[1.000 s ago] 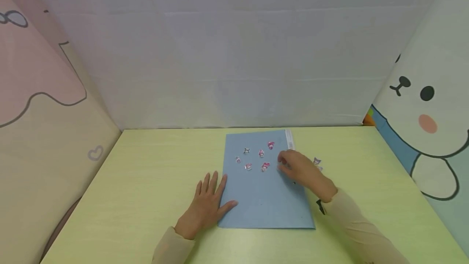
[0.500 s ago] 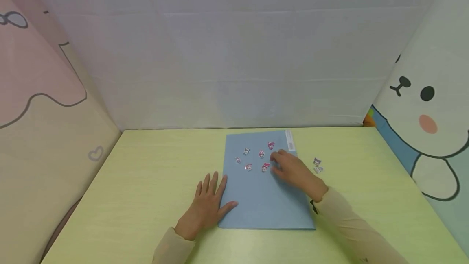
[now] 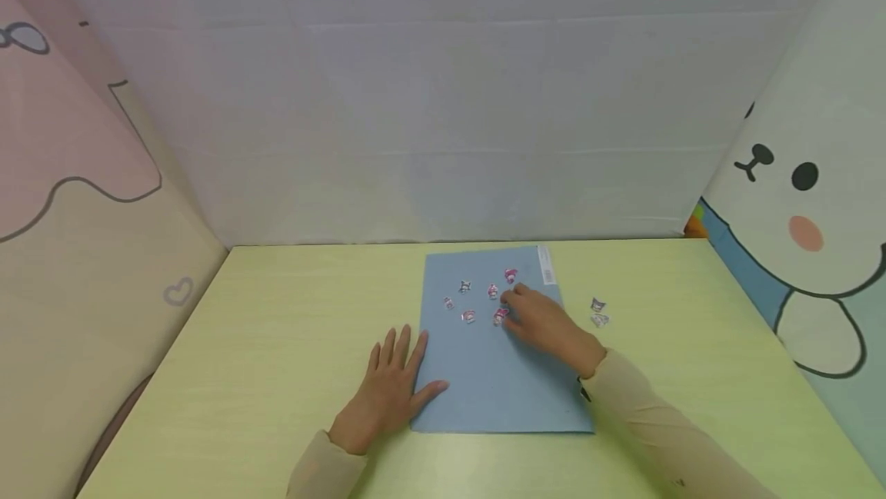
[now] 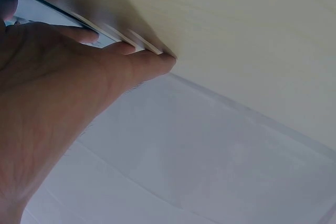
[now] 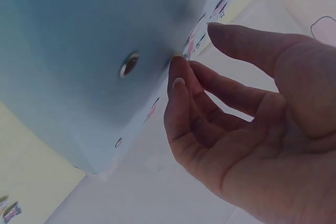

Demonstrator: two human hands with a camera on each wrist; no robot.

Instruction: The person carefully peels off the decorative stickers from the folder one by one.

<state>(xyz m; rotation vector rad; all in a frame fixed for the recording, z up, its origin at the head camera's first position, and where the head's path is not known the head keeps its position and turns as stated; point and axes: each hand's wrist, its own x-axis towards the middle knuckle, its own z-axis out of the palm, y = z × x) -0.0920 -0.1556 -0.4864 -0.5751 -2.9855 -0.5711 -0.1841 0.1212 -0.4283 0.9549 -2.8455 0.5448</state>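
Pale blue and flat, the folder-like sheet (image 3: 471,391) lay on the yellow-green bench (image 3: 311,330); it was probably light and fairly stiff, best steadied by an outer edge. On its upper half, right of centre, lay the pink-and-white sticker (image 3: 500,317) nearest the right hand (image 3: 543,324); it looked thin, almost weightless and easy to crease, so a gentle fingertip pinch at its rim would have suited it; whether its face was slippery could not be told. The right hand's fingers were bent, with the thumb apart from them and nothing plainly pinched; the left hand (image 3: 384,395) rested with its fingers spread, its thumb over the sheet's left edge. Other stickers (image 3: 468,316) lay scattered nearby on the sheet; two loose stickers (image 3: 599,320) lay on the bench to its right. At the sheet's far right corner sat a white label (image 3: 547,265) with barcode-like lines; any lettering on it was too small to read, and no brand could be made out.
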